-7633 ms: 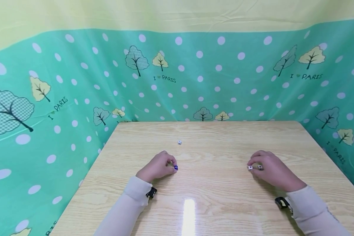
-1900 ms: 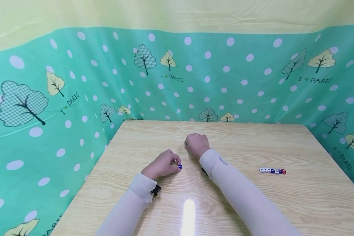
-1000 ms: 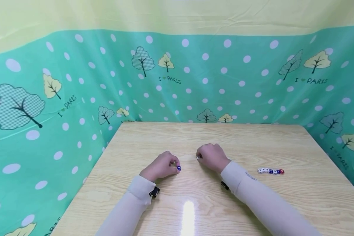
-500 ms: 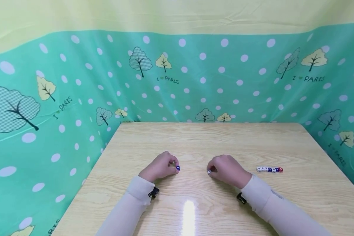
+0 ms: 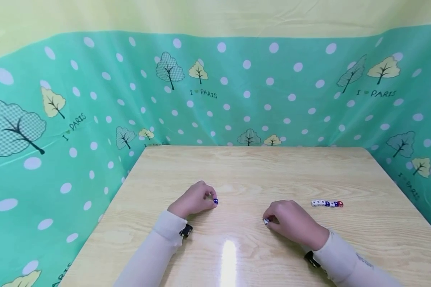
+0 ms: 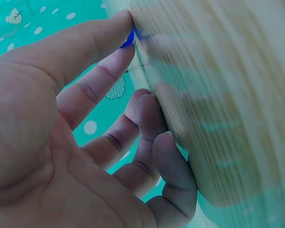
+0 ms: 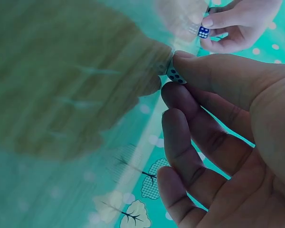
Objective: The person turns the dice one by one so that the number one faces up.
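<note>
My left hand (image 5: 194, 200) rests on the table at centre left and pinches a blue die (image 5: 216, 201) between thumb and finger. Only a blue sliver of that die shows in the left wrist view. Nearer the front, right of centre, my right hand (image 5: 294, 222) pinches a white die (image 5: 266, 221). Dark pips on this white die (image 7: 174, 74) face the right wrist camera. Behind and right of the right hand lies a straight row of dice (image 5: 323, 203), white and blue with a red die (image 5: 340, 204) at its right end. Neither hand touches the row.
The wooden table (image 5: 258, 167) is glossy and has a bright light reflection (image 5: 228, 263) at the front. A green dotted curtain (image 5: 251, 103) with printed trees encloses its back and sides. Dark wrist cameras sit under both cuffs.
My right hand left the dice at the right, took the lone white die from the back of the table and brought it forward and right. The left hand stays almost still, holding the blue die.
</note>
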A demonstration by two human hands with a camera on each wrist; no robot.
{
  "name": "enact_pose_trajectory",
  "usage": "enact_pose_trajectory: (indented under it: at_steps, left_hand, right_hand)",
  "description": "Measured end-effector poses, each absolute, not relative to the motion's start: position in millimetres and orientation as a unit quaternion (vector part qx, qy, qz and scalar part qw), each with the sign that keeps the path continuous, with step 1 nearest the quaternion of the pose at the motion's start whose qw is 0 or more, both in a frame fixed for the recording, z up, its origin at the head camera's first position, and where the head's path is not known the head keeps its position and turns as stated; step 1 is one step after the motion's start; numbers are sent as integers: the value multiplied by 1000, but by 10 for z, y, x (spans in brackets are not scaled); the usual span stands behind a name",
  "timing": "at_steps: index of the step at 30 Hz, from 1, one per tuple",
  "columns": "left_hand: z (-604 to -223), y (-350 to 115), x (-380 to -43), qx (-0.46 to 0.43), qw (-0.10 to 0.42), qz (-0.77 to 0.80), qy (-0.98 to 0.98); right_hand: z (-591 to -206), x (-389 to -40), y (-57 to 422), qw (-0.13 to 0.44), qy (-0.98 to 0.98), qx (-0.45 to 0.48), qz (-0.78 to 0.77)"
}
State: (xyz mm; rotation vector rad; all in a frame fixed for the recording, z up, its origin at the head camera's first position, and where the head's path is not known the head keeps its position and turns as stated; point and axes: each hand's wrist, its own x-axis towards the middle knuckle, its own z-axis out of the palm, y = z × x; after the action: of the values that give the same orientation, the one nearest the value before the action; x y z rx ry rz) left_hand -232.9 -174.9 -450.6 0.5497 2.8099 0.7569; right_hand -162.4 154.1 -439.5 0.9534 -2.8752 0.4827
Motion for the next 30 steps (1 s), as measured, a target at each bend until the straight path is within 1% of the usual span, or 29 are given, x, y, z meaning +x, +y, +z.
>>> enact_pose_trajectory:
  at_steps: [8, 24, 30]
  left_hand:
    - [-4495, -1726, -2367, 191, 91, 257, 943]
    - [-4508, -1736, -2349, 180, 89, 260, 944]
    - [-4475, -1720, -2343, 184, 91, 262, 943]
  right_hand:
    - [-4384, -1620, 1571, 20, -937, 308, 163]
    - [-4391, -1635, 1541, 47, -927, 334, 167]
    - [-4385, -1648, 1553, 25, -926, 328, 186]
